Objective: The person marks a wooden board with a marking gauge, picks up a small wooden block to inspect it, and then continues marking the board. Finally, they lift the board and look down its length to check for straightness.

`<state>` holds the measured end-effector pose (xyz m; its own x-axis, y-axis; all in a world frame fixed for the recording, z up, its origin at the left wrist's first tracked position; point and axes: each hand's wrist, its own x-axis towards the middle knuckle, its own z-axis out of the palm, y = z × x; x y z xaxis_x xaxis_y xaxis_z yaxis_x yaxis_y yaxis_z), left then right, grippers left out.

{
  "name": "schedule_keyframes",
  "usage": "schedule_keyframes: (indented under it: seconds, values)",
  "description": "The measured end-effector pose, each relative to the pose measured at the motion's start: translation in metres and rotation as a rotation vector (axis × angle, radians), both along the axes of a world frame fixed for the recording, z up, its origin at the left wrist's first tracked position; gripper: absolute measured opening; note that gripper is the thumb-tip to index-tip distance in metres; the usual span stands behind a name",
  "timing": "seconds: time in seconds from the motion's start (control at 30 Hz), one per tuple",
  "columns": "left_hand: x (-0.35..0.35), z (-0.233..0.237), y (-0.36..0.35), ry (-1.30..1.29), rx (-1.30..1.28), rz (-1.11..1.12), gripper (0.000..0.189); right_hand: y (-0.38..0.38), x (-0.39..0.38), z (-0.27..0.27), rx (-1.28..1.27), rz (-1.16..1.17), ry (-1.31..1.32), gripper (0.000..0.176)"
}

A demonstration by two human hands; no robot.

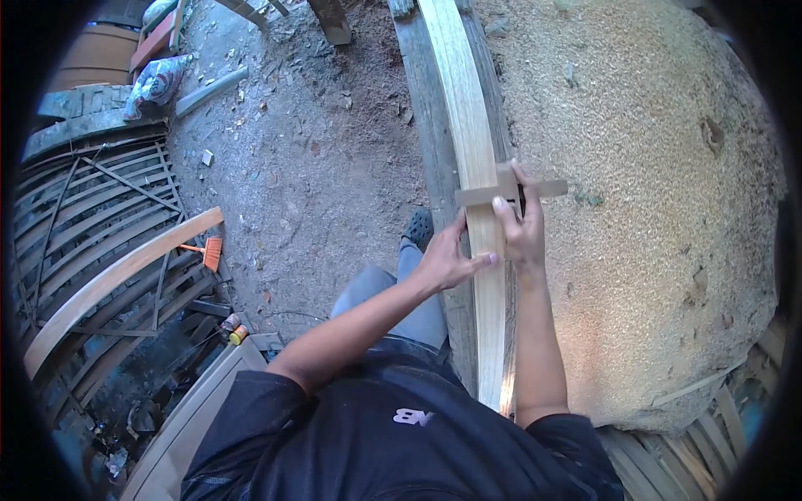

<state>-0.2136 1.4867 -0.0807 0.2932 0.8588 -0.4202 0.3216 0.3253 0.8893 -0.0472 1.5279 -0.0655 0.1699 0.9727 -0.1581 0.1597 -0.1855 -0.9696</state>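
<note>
A long, pale, slightly curved wooden board (469, 117) lies along a weathered grey beam (428, 108). Across the board sits a small wooden tool (547, 189), a thin crosspiece with a block on it. My right hand (524, 224) grips this tool at the board's right edge, with thumb and fingers around its block. Just below and to the left, my left hand (451, 257) holds the board, its thumb on the top face and its fingers at the left edge.
Wood shavings (635, 250) cover the ground on the right. Curved slats (100, 192) are stacked at left, with a curved board (125, 280) and an orange brush (212, 253) on them. A shoe (419, 226) shows beside the beam.
</note>
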Motion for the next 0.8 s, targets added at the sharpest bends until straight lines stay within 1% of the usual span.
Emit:
schedule_keyframes:
  seconds: [0.07,0.1,0.17,0.2,0.27,0.3,0.33,0.43,0.53,0.57,0.63,0.7,0.73,0.8]
  values:
    - [-0.005,0.005,0.018,-0.03,-0.092,-0.216,0.102,0.008,-0.004,0.001,-0.074,-0.049,0.094,0.062]
    - [-0.003,-0.003,0.013,-0.066,-0.109,-0.166,0.099,0.037,-0.006,0.002,-0.03,-0.038,0.072,0.061]
    - [-0.003,-0.001,0.013,-0.068,-0.104,-0.171,0.098,0.106,-0.009,-0.007,0.029,-0.036,0.077,0.06]
    - [-0.004,0.0,0.015,-0.067,-0.087,-0.178,0.097,0.129,-0.007,-0.01,0.039,-0.032,0.081,0.06]
    - [-0.005,0.01,0.022,-0.024,-0.09,-0.211,0.096,0.161,-0.009,-0.007,-0.038,-0.02,0.099,0.06]
    - [-0.005,0.014,0.025,0.008,-0.11,-0.246,0.095,0.157,-0.01,-0.003,-0.028,-0.026,0.108,0.06]
    - [-0.005,0.015,0.024,0.013,-0.117,-0.253,0.095,0.136,-0.008,-0.001,-0.01,-0.022,0.106,0.06]
    - [-0.003,0.009,0.031,0.003,-0.117,-0.25,0.096,0.051,-0.005,0.003,-0.034,-0.036,0.052,0.061]
    - [-0.005,0.011,0.024,0.011,-0.184,-0.26,0.097,0.054,-0.003,-0.003,-0.061,-0.025,0.116,0.063]
    - [-0.004,0.007,0.023,-0.001,-0.149,-0.242,0.098,0.084,-0.005,-0.007,0.034,-0.029,-0.013,0.063]
    - [-0.003,0.007,0.023,-0.017,-0.109,-0.233,0.099,0.157,-0.012,-0.004,0.026,-0.04,0.032,0.062]
    - [-0.006,0.01,0.028,0.023,-0.146,-0.29,0.099,0.212,-0.015,0.007,-0.113,-0.029,-0.053,0.062]
    - [-0.005,0.007,0.024,0.026,-0.144,-0.289,0.099,0.208,-0.017,0.006,-0.111,-0.028,-0.05,0.062]
    - [0.003,-0.011,0.029,-0.042,-0.213,-0.104,0.097,0.196,-0.013,-0.005,0.048,0.008,0.058,0.061]
